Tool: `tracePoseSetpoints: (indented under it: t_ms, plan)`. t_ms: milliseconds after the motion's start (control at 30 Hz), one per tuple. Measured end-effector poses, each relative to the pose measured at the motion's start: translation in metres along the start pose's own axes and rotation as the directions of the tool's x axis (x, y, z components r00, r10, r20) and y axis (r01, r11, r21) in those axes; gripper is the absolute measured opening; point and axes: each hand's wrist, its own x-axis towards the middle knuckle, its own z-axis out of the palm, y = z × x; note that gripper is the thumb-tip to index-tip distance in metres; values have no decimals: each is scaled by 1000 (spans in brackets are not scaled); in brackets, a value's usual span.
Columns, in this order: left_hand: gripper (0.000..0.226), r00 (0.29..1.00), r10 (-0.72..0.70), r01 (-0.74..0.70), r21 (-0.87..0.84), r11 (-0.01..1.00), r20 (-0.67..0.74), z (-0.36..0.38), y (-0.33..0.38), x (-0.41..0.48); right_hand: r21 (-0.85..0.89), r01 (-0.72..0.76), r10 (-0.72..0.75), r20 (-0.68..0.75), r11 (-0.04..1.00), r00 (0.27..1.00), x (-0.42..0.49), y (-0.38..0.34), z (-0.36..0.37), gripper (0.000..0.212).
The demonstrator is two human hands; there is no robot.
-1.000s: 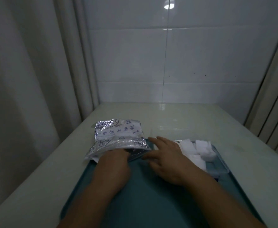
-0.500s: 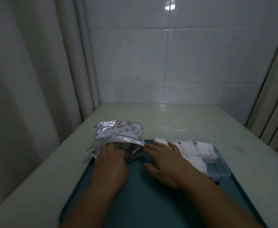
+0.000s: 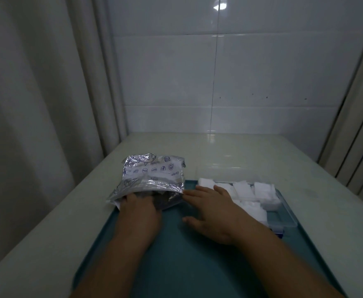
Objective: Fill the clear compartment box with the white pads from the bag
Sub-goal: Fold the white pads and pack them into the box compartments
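A crinkled silver foil bag with blue print lies at the far left corner of the teal tray, its mouth facing me. My left hand reaches into that mouth, and its fingers are hidden inside. My right hand lies flat with spread fingers, fingertips touching the bag's right edge. Just right of that hand sits the clear compartment box, with several white pads stacked in it.
The tray rests on a pale tabletop that runs back to a white tiled wall. A curtain hangs along the left side, and a window frame stands at the right.
My left hand has pushed deeper into the bag, whose mouth has lifted and opened wider. My right hand has shifted slightly left to the bag's edge.
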Motion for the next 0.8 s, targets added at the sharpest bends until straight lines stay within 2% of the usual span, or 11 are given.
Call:
tracePoseSetpoints:
  t_ms: [100, 200, 533, 667, 800]
  plan:
    - [54, 997, -62, 66, -85, 994, 41, 1, -2, 1, 12, 0, 0, -8, 1000, 1000, 0, 1, 1, 65]
    - [57, 997, -65, 69, -112, 991, 38, 0, -2, 0, 14, 1, -1, -8, 1000, 1000, 0, 0, 1, 66]
    - [58, 996, -82, 86, -90, 992, 46, -2, 2, 0, 22, -4, 4, -1, 1000, 1000, 0, 0, -1, 68]
    - [49, 998, -63, 63, -33, 997, 8, -3, 3, 0, 27, -5, 5, -1, 1000, 1000, 0, 0, -1, 68]
    - [32, 996, 25, -25, -1, 1000, -88, -9, 6, -2, 23, -8, 8, 4, 1000, 1000, 1, 0, -2, 69]
